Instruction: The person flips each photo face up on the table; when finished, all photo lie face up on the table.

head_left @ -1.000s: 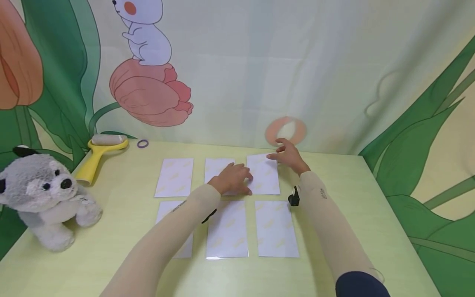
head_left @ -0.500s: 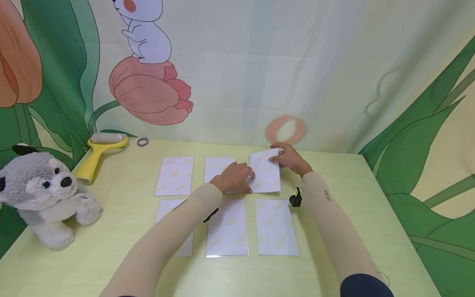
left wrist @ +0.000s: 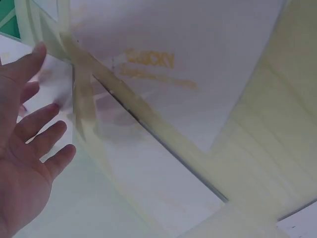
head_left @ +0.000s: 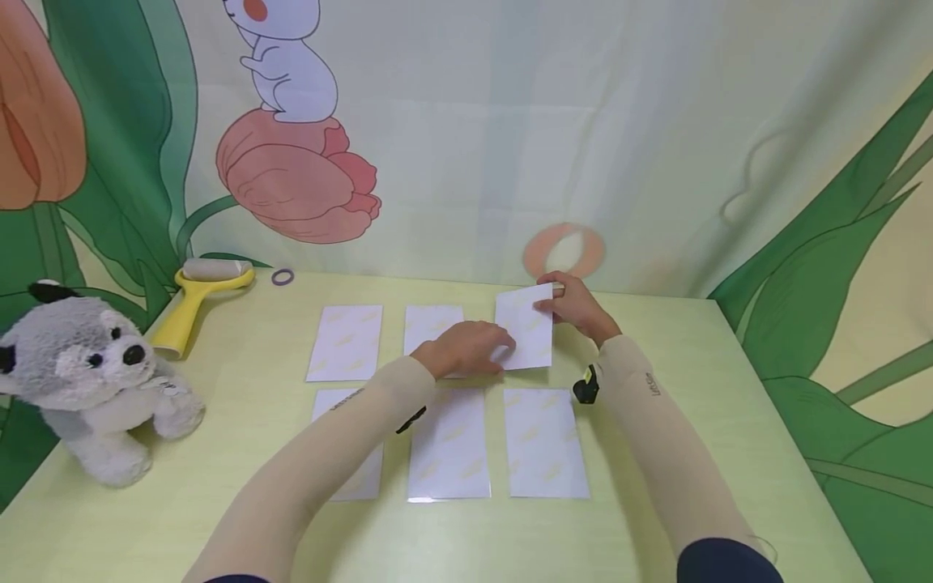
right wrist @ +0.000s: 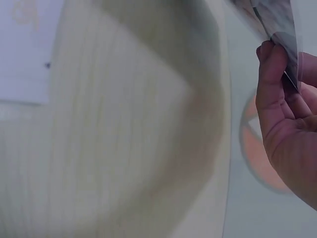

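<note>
At the back right of two rows of cards, my right hand (head_left: 579,306) pinches the upper right edge of a photo print (head_left: 523,328), which is tilted up off the table. Its white back with faint yellow marks faces me; a greyish picture side of the photo print (right wrist: 280,22) shows in the right wrist view. My left hand (head_left: 470,348) hovers by the print's left edge, over the back middle card (head_left: 430,322), partly hiding it. In the left wrist view the left hand's fingers (left wrist: 57,161) are loosely spread and hold nothing.
Other white-backed cards lie flat: back left (head_left: 345,342), front left (head_left: 364,478) partly under my left forearm, front middle (head_left: 449,453) and front right (head_left: 545,445). Left stand a plush dog (head_left: 102,380), a yellow lint roller (head_left: 193,308) and a purple ring (head_left: 283,277). A printed curtain (head_left: 452,162) hangs behind.
My right hand has taken hold of the back right print's edge and raised it off the table, shifting it slightly right and back. The left hand has moved slightly right.
</note>
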Motion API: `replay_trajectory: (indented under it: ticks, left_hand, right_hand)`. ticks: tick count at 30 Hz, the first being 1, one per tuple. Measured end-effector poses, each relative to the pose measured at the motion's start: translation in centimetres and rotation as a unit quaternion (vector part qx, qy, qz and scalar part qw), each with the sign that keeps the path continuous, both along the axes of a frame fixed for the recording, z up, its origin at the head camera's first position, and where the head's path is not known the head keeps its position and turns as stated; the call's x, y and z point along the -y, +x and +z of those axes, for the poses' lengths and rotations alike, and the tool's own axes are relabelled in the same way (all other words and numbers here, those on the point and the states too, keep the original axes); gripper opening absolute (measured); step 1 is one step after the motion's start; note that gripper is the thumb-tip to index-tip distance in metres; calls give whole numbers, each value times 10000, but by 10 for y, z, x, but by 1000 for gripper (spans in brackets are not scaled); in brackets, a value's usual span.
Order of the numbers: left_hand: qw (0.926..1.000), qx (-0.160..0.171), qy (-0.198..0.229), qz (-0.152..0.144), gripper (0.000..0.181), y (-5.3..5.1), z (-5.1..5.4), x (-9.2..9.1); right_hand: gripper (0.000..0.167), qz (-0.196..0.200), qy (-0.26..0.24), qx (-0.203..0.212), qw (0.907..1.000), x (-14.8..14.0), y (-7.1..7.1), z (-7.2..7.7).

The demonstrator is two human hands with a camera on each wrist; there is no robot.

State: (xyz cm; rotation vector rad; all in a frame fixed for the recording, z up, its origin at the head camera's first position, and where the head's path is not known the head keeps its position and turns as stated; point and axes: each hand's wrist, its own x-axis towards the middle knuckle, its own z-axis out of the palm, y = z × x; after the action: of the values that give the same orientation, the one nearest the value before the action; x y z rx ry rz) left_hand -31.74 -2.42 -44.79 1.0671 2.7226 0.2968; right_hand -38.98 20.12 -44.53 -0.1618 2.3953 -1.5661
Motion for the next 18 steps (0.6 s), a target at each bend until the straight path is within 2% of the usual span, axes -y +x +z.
replay_trajectory:
  ticks: [5,8,13,18]
  left_hand:
    - [9992,-144,356,-148,84,4,4,-4]
    - [9980,-351,502,-142,95,6,6,-6]
    - [9939,-856,701,-21,93,7,8,-5]
    - [9852,-1285,1130,-140,79,7,8,-2]
  right_hand:
    - [46,-228,-261,-237,9991,0,0,7]
    - [45,-402,-527,-313,9973,1,-1,11]
    - [48,-568,-1112,-299,9917,2,2,20]
    - [53,-749,-1753,-214,9814,5,7,28]
